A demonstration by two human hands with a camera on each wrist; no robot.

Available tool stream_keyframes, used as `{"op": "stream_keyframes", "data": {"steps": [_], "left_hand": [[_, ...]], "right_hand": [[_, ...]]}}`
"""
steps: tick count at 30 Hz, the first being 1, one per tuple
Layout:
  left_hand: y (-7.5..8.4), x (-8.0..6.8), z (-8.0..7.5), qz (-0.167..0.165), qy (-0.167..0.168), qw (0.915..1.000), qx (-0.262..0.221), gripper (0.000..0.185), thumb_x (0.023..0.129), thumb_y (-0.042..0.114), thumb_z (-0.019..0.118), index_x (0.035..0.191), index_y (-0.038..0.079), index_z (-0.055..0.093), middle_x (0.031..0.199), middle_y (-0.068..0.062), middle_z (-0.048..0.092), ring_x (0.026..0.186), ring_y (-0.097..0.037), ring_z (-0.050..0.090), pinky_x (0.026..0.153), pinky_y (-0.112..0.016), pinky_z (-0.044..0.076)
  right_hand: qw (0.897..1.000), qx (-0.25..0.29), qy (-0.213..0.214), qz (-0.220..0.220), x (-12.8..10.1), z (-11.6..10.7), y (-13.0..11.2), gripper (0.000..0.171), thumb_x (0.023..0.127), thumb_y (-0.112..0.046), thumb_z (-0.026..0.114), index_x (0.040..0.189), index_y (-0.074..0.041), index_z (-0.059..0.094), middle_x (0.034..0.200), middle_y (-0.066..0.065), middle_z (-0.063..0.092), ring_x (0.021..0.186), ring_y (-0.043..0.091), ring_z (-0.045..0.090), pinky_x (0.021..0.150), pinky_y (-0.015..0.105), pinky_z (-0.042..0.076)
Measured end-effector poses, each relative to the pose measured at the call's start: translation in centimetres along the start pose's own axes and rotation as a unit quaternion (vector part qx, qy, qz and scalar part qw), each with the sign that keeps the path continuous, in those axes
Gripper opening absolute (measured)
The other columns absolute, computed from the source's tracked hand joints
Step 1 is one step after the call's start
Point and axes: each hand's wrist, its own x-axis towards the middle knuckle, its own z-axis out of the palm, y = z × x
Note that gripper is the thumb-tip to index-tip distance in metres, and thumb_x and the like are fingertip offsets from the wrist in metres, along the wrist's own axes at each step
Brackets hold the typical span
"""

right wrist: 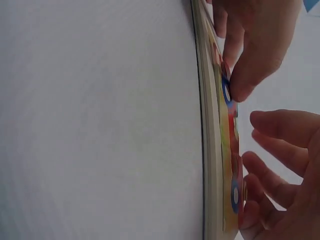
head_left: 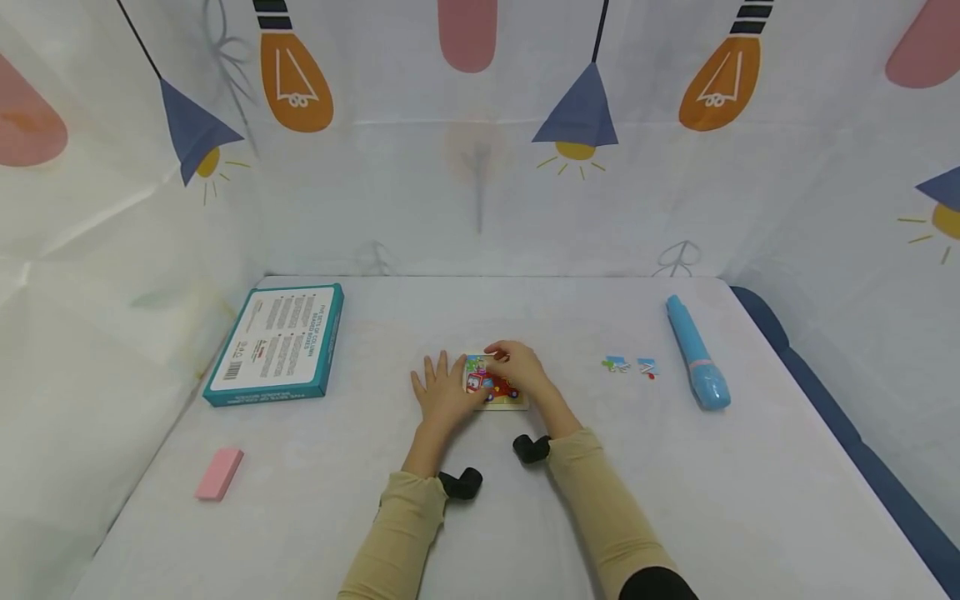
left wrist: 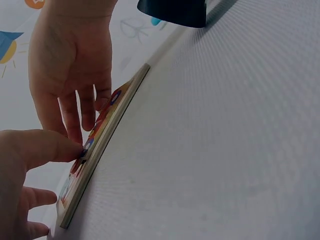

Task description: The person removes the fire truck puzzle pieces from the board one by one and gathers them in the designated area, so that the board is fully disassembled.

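A small wooden jigsaw puzzle [head_left: 504,400] with a red vehicle picture lies flat in the middle of the table. My left hand [head_left: 442,400] rests at its left side, fingers spread, and its thumb [left wrist: 55,148] presses on the picture. Over the upper right part is my right hand [head_left: 522,368], its fingers bent loosely and touching the puzzle's far side. No piece shows between the right thumb and forefinger in the right wrist view. Two loose puzzle pieces, one with green [head_left: 616,364] and one with a red spot [head_left: 647,367], lie to the right.
A teal-edged box [head_left: 273,342] lies at the back left, with a pink block [head_left: 219,474] nearer the front. On the right lies a blue bottle-shaped object [head_left: 697,354]. Patterned white cloth walls [head_left: 420,192] enclose the white table [head_left: 360,333].
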Motion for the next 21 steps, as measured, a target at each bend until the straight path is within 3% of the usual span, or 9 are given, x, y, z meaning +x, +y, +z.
{"op": "stream_keyframes", "data": {"steps": [5, 8, 21], "left_hand": [[0.0, 0.0, -0.1, 0.001, -0.001, 1.0, -0.001, 0.074, 0.076, 0.054, 0.059, 0.138, 0.019, 0.043, 0.151, -0.017, 0.026, 0.141, -0.042, 0.01, 0.109, -0.064, 0.002], [0.0, -0.1, -0.1, 0.003, 0.0, 1.0, -0.008, 0.075, 0.075, 0.052, 0.061, 0.139, 0.018, 0.042, 0.151, -0.018, 0.026, 0.141, -0.042, 0.01, 0.109, -0.064, 0.001], [-0.2, 0.0, -0.1, 0.005, 0.005, 1.0, -0.001, 0.077, 0.075, 0.055, 0.061, 0.139, 0.016, 0.042, 0.151, -0.017, 0.027, 0.141, -0.042, 0.011, 0.109, -0.063, 0.002]], "right_hand": [[0.995, -0.101, -0.012, -0.022, 0.4, 0.6, -0.5, 0.042, 0.079, -0.025, 0.069, 0.119, -0.011, 0.063, 0.102, 0.014, 0.061, 0.09, 0.025, 0.055, 0.078, 0.037, 0.045], [0.991, -0.133, -0.019, -0.016, 0.6, 0.8, -0.6, 0.043, 0.079, -0.029, 0.069, 0.118, -0.013, 0.063, 0.104, 0.013, 0.058, 0.089, 0.024, 0.052, 0.074, 0.035, 0.044], [0.994, -0.11, -0.028, -0.003, 1.1, 1.0, -0.7, 0.04, 0.077, -0.029, 0.072, 0.111, -0.011, 0.062, 0.102, 0.011, 0.055, 0.089, 0.024, 0.05, 0.073, 0.035, 0.044]]}}
